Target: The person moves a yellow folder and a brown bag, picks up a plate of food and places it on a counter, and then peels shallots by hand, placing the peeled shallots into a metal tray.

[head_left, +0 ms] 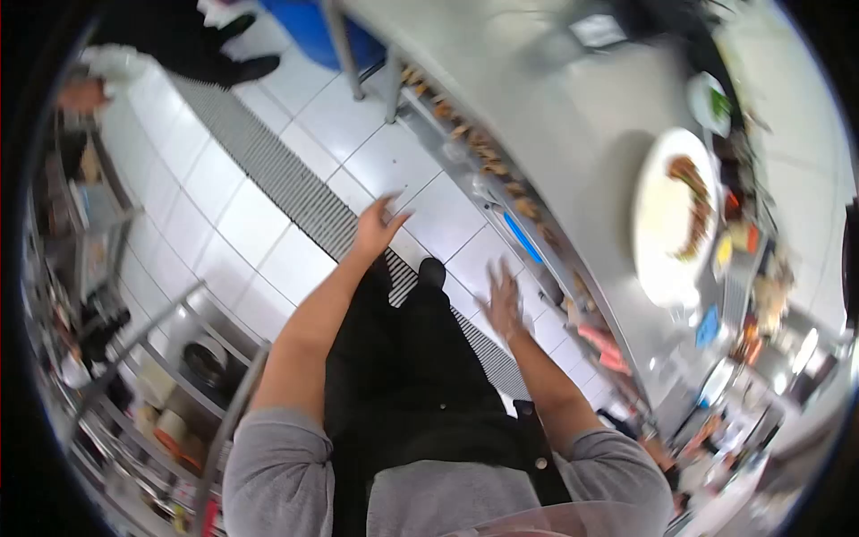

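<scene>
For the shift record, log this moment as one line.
left hand: open, empty | right hand: open, empty, nearer counter | on counter: white oval plate, brown food

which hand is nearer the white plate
Right. The right hand is in the air, left of the plate and beside the counter; the left hand is farther left, away from the counter.

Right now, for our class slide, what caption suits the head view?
Left hand and right hand, open above a tiled floor beside a counter bearing a plate of food.
</scene>
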A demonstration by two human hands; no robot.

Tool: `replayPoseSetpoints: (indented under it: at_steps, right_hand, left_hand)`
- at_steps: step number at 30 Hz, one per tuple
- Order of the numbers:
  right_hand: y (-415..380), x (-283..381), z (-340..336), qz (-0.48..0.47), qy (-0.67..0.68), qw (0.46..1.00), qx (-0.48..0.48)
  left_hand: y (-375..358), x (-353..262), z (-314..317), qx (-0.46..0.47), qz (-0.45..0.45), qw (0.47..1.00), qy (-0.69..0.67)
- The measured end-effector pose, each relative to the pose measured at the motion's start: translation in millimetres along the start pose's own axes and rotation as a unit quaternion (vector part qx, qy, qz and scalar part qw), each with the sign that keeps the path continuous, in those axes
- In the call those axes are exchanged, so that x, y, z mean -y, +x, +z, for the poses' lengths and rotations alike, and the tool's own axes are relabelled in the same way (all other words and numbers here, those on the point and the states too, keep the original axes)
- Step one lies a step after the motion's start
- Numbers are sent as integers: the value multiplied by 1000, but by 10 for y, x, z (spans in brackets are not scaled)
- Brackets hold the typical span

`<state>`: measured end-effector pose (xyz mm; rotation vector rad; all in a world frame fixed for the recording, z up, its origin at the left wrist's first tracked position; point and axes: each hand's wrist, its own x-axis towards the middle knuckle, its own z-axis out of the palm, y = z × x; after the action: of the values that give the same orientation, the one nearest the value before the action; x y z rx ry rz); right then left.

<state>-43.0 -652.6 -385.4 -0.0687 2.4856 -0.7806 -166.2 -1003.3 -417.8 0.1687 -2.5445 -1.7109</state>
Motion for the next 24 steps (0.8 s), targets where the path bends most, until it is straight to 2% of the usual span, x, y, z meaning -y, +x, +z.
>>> replayPoseSetpoints:
  at_steps: [1, 2, 3, 5, 6, 7, 8, 9, 11, 12, 13, 14, 15, 16, 17, 19, 20, 21, 23, 24]
  right_hand:
    - [-649, 367, -235, -64, -252, 965, 31]
    - [-1154, 501, -397, -42, -299, 942, 150]
    - [-1641, 467, -454, -42, -329, 923, 197]
    - [-2386, 463, -622, 35, -342, 888, 306]
    - [-2632, 491, -729, 127, -304, 870, 366]
    - [-2794, 616, -916, 200, -277, 858, 385]
    - [-2839, 1011, -1280, 282, -258, 843, 379]
    - [-2894, 1349, -1536, 350, -237, 846, 325]
    - [-3005, 807, -1131, 421, -163, 867, 211]
    - [-3013, -395, -237, 245, -257, 907, 226]
    - [-2998, 144, -537, 394, -63, 916, 45]
    - [-2958, 855, -954, 443, 140, 862, -202]
    - [-2937, 934, -843, 444, 157, 857, -210]
    - [-2948, 985, -730, 440, 208, 834, -260]
    - [-2971, 1026, -622, 435, 256, 805, -312]
    - [-3169, 1146, -292, 459, 247, 789, -325]
    - [-3350, 1125, -134, 447, 195, 826, -282]
    - [-3548, 1046, 75, 435, 141, 856, -240]
    - [-4027, 506, 1142, 471, 145, 828, -265]
    - [-4333, 306, 1744, 440, 56, 855, -269]
  left_hand:
    - [-426, 273, -154, 24, -113, 993, -21]
    - [-731, 51, -503, 5, -111, 993, 28]
    - [-1029, 5, -744, 0, -151, 988, -13]
    - [-1346, -590, -1296, 28, -129, 990, 53]
    - [-1425, -957, -1445, 54, -168, 984, 4]
    - [-1482, -1312, -1524, 81, -210, 973, -42]
    - [-1473, -1529, -1491, 122, -169, 976, -60]
    - [-1465, -1732, -1435, 165, -127, 975, -79]
    - [-1245, -2236, -1171, 285, -127, 924, -223]
    - [-1052, -2466, -995, 325, -63, 927, -177]
    - [-823, -2688, -794, 361, 0, 924, -130]
    - [-556, -2859, -531, 373, 35, 915, -146]
    - [-235, -3036, -232, 387, 69, 905, -163]
    - [18, -3429, -74, 407, -50, 889, -205]
    - [313, -3575, 158, 416, -106, 873, -231]
    - [833, -3787, 540, 441, -224, 826, -271]
    - [1012, -3897, 678, 456, -284, 794, -284]
    - [1092, -3973, 740, 481, -219, 808, -260]
    - [1225, -3841, 859, 458, -164, 839, -245]
    - [1162, -3909, 813, 450, -144, 850, -234]
